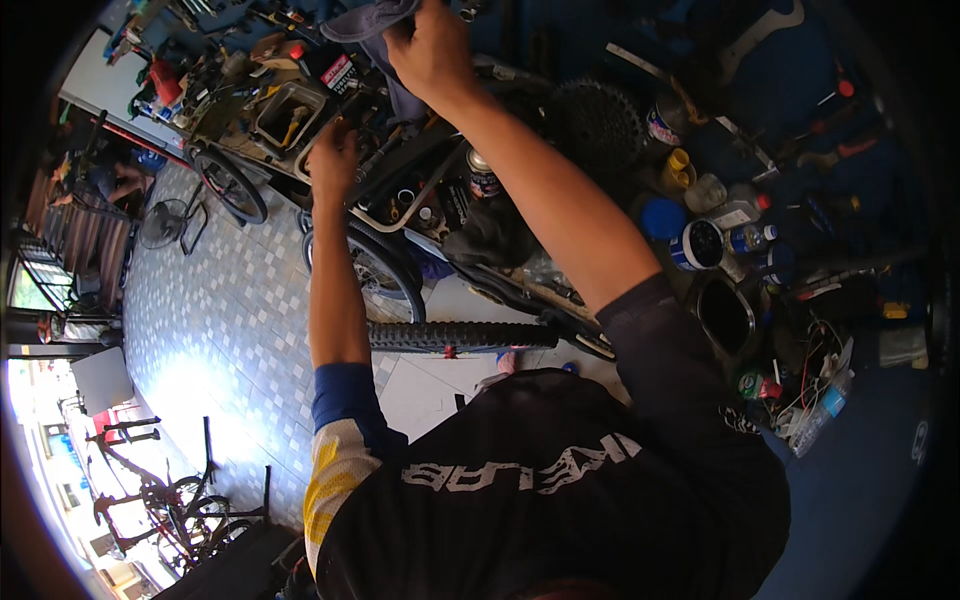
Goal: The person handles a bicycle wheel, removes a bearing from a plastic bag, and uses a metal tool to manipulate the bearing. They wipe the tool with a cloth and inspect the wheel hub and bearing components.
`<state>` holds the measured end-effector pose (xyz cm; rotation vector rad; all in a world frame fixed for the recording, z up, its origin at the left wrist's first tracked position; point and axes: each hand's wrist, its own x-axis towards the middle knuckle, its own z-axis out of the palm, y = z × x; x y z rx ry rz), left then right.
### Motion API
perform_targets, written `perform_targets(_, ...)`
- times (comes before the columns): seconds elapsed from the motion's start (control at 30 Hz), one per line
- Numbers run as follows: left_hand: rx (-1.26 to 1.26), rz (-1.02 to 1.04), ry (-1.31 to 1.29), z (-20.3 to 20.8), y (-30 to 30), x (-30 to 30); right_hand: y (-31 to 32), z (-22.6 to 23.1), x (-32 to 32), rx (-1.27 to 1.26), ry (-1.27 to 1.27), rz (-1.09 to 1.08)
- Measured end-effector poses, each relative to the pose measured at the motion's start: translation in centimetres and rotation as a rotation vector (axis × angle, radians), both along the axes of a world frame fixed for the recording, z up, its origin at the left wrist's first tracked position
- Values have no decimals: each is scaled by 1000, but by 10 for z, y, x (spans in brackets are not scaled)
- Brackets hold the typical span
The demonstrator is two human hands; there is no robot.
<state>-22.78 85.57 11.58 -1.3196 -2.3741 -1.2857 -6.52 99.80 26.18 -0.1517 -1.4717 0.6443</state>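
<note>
head view: both forearms run up from the lower edge, bare past pushed-up sleeves. right hand (pixel 432 48) is raised highest, fist curled and clamped on a crumpled grey-blue cloth rag (pixel 372 22) near the top edge; the rag bunches above the knuckles and a fold hangs down beside the wrist. left hand (pixel 333 158) sits lower and left, fingers bent down onto the pale metal rim of a cluttered tool tray (pixel 322 150); whether it actually grips the rim, cannot tell. hands well apart.

counts: two hands, one rag, one knobby black rubber bicycle tyre (pixel 460 336) lying flat below the forearms, one dark toothed metal cassette cog stack (pixel 594 122) just right of the right forearm, one small spray can with a red band (pixel 483 174) under that forearm, one round blue-and-white tub (pixel 697 244) and one yellow plastic bottle (pixel 678 168) on the blue bench at right.

textures: rag soft and wrinkled; tyre blocky tread; cogs matte, greasy-looking; floor pale small-checked tile (pixel 220 320), glossy with glare. two more bicycle wheels (pixel 232 186) stand left of the tray.
</note>
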Motion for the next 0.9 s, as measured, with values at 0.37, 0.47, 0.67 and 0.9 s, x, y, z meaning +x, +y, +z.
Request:
perform_targets(0.37, -84, -172, -350, 5, -57, 170, -16, -102, 136, -107, -782, 235)
perform_targets(0.47, -195, -349, -638, -24, -58, 224, -50, -106, 244, -307, -864, 305)
perform_targets(0.67, -259, -701, -644, -36, -59, 324, -28, -150, 452, -349, -1090, -443)
perform_targets(0.9, -263, -841, -415, -14, -37, 399, -25, -176, 557, -339, -1326, -782)
